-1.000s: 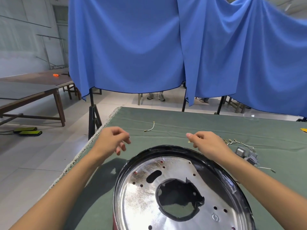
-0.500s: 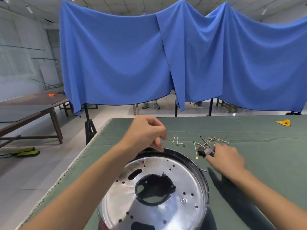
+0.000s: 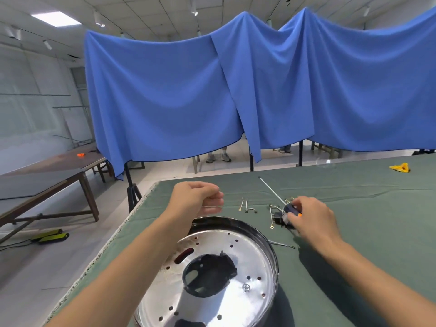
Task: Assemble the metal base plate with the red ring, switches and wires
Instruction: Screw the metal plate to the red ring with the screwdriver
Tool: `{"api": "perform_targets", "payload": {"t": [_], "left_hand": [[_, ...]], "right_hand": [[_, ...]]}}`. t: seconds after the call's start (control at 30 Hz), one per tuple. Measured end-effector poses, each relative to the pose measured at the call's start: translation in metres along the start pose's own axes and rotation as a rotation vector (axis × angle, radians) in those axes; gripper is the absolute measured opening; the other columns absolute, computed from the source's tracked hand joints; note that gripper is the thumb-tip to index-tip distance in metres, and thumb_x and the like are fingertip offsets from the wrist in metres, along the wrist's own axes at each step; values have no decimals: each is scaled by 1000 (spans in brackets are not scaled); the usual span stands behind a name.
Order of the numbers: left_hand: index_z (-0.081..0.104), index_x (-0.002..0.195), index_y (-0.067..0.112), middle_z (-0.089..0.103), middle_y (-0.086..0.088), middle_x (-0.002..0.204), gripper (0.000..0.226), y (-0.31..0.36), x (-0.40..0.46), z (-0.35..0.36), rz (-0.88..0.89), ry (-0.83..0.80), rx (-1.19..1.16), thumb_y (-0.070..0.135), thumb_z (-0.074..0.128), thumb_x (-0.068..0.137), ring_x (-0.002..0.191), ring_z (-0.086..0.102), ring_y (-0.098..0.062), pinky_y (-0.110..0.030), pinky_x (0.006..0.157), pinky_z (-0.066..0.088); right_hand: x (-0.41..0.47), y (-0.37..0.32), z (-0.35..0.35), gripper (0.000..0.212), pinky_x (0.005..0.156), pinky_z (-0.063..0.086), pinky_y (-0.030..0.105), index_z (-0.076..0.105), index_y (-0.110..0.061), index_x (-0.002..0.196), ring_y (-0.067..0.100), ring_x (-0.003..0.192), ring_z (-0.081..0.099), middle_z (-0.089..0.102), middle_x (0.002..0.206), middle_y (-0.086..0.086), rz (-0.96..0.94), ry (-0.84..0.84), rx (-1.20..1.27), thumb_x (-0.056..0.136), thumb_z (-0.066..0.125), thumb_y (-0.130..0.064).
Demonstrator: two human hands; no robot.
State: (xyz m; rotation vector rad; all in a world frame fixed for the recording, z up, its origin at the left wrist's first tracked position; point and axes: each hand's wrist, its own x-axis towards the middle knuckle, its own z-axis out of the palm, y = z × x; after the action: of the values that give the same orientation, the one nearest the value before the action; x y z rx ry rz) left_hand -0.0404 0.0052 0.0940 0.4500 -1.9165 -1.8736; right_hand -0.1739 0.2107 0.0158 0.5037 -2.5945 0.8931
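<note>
Metal base plate point(image 3: 236, 263) lies flat on the green surface point(image 3: 354, 232) right in front of me, shiny face up, dark rim around it and a dark opening at its middle. Beyond it hangs a blue curtain point(image 3: 236, 95). My left hand point(image 3: 195, 199) hovers above the plate's far edge, fingers curled, pinching a thin wire point(image 3: 212, 206). My right hand point(image 3: 311, 218) rests on the surface to the plate's right, fingers curled around a small switch point(image 3: 291, 210) in a tangle of wires point(image 3: 274, 214). Two short loose wires point(image 3: 246, 206) lie between my hands, on the cloth.
</note>
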Motion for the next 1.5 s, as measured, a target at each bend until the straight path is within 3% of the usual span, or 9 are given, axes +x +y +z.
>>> {"api": "perform_targets", "payload": {"t": [0.13, 0.27, 0.4, 0.53, 0.7, 0.9, 1.07, 1.27, 1.5], "left_hand": [[63, 90, -4, 69, -19, 86, 7, 0, 8, -10, -58, 163, -218, 2, 59, 90, 79, 68, -29, -37, 74, 59], [57, 88, -2, 67, -21, 90, 9, 1, 9, -25, -103, 263, -448, 4, 53, 94, 84, 67, -31, -38, 74, 54], [56, 93, -1, 69, -20, 88, 14, 6, 0, -50, -111, 261, -600, 7, 46, 98, 82, 68, -30, -39, 72, 57], [53, 102, -2, 68, -21, 89, 17, 14, -10, -72, -129, 273, -747, 6, 38, 100, 80, 68, -31, -38, 59, 60], [46, 126, -8, 66, -21, 97, 30, 19, -17, -93, -100, 279, -842, 7, 35, 102, 68, 71, -30, -38, 53, 59], [47, 112, -2, 67, -22, 90, 18, 15, -22, -99, -60, 306, -804, 5, 34, 102, 81, 68, -32, -43, 65, 53], [50, 100, -2, 68, -23, 88, 17, 16, -28, -98, -20, 313, -775, 5, 34, 102, 80, 69, -33, -41, 65, 54], [49, 97, -2, 67, -26, 87, 18, 17, -30, -98, 87, 415, -666, 2, 32, 101, 75, 71, -33, -40, 64, 60], [50, 97, 0, 68, -25, 90, 15, 13, -31, -93, 154, 520, -627, 3, 36, 101, 81, 72, -33, -39, 69, 60]], "right_hand": [[-15, -33, -11, 23, 73, 39, 27, 69, -18, 101, 17, 85, 57, 60, 91, -3, -236, 115, 308, 78, 70, -14], [-33, -67, -14, 31, 77, 41, 22, 68, -9, 106, 21, 85, 55, 65, 91, 3, -578, 94, 262, 76, 71, -7], [-41, -83, -14, 31, 71, 40, 19, 70, -12, 102, 22, 80, 57, 68, 86, -2, -726, 49, 173, 72, 71, -6], [-45, -87, -14, 35, 67, 49, 24, 70, -19, 110, 15, 83, 62, 68, 95, -7, -765, -13, 181, 77, 70, -9], [-47, -93, -15, 37, 61, 48, 22, 70, -22, 113, 10, 82, 60, 66, 97, -10, -783, -33, 196, 79, 69, -7], [-52, -100, -17, 39, 60, 44, 17, 71, -23, 111, 7, 78, 59, 66, 92, -11, -792, -29, 170, 76, 73, -7], [-55, -106, -17, 35, 65, 50, 27, 68, -25, 114, 9, 81, 57, 64, 96, -10, -754, -55, 201, 83, 66, -10], [-55, -113, -20, 33, 68, 34, 9, 63, -29, 121, -4, 77, 49, 57, 101, -13, -695, -246, 249, 91, 55, -17], [-55, -121, -25, 27, 74, 48, 31, 71, -27, 104, 11, 79, 56, 63, 93, -3, -574, -365, 338, 86, 56, -12]]}}
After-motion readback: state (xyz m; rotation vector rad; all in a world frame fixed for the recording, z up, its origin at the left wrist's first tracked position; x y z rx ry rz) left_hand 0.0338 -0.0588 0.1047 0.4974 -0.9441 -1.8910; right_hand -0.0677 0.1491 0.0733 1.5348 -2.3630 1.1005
